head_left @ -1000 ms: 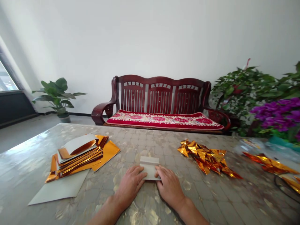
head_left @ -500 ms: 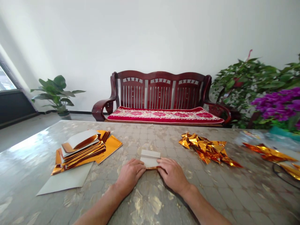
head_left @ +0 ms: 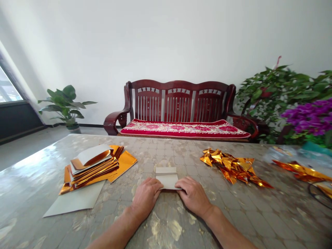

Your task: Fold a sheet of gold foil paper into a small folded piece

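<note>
A sheet of foil paper (head_left: 167,178), pale side up, lies before me with a folded strip along its far edge. My left hand (head_left: 147,193) pinches its near left corner. At the near right corner, my right hand (head_left: 193,195) grips the same sheet, fingers curled and thumb tucked below. To the left rests a stack of gold foil paper (head_left: 95,169), its sheets loosely bent, with a pale sheet (head_left: 75,200) partly under it. On the right lies a heap of folded gold foil pieces (head_left: 230,164) with pointed ends.
The table (head_left: 166,224) has a patterned, glossy cover. More gold foil pieces (head_left: 301,169) lie at the far right beside clear plastic (head_left: 282,154) and a dark cord. Beyond the table stand a wooden bench (head_left: 178,100), a potted plant (head_left: 66,107) and purple flowers (head_left: 308,116).
The gold strip showing at the sheet's near edge is gone from sight; a pale edge shows there now. Both hands have shifted slightly toward me, and the whole view has moved a little.
</note>
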`<state>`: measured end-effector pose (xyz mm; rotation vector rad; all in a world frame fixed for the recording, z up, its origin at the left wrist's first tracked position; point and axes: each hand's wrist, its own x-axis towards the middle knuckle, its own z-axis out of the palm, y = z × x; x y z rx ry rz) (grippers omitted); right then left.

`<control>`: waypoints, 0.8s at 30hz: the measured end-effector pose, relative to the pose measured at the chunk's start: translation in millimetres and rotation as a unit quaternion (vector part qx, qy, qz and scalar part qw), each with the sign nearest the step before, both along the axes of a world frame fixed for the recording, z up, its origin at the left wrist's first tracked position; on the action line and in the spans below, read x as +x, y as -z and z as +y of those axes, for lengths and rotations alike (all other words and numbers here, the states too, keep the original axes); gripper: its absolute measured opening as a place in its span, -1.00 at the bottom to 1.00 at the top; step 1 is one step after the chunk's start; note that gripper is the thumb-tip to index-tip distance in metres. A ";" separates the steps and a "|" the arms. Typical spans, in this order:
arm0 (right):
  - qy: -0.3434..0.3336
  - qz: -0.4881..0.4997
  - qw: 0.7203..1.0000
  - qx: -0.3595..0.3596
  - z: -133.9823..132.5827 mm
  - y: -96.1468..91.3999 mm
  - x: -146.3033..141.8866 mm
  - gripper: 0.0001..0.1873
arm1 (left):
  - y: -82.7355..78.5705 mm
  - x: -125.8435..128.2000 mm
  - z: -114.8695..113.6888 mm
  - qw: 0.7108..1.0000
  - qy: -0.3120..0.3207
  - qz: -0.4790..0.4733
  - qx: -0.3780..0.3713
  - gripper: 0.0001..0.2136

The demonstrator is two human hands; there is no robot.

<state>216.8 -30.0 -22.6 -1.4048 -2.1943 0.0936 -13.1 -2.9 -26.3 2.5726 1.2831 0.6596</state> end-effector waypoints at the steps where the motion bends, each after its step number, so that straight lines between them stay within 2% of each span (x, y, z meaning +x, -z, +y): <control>1: 0.000 0.000 1.000 0.001 -0.7 -1.4 0.0 -0.83 | -1.4 0.6 -1.0 1.000 -0.002 0.003 0.000 -0.81; 3: 0.004 -0.001 1.000 0.001 -1.6 -4.6 -0.1 -0.85 | -4.7 2.1 -3.1 1.000 -0.004 0.006 0.003 -0.79; 7: -0.002 -0.010 1.000 -0.004 -0.2 -8.0 -1.3 -0.72 | -8.5 3.7 -3.7 1.000 -0.004 -0.006 -0.006 -0.71; 12: 0.034 -0.019 0.999 -0.007 6.3 -4.8 -5.5 -0.69 | -6.2 3.7 1.3 0.997 -0.061 -0.035 -0.038 -0.78; 19: 0.085 -0.038 0.996 0.004 13.3 0.2 -8.9 -0.75 | -7.0 5.4 3.2 0.994 -0.102 -0.015 -0.038 -0.83; 24: 0.104 -0.059 0.993 0.005 13.9 2.1 -9.5 -0.79 | -6.0 6.1 6.9 0.990 -0.138 0.007 -0.034 -0.76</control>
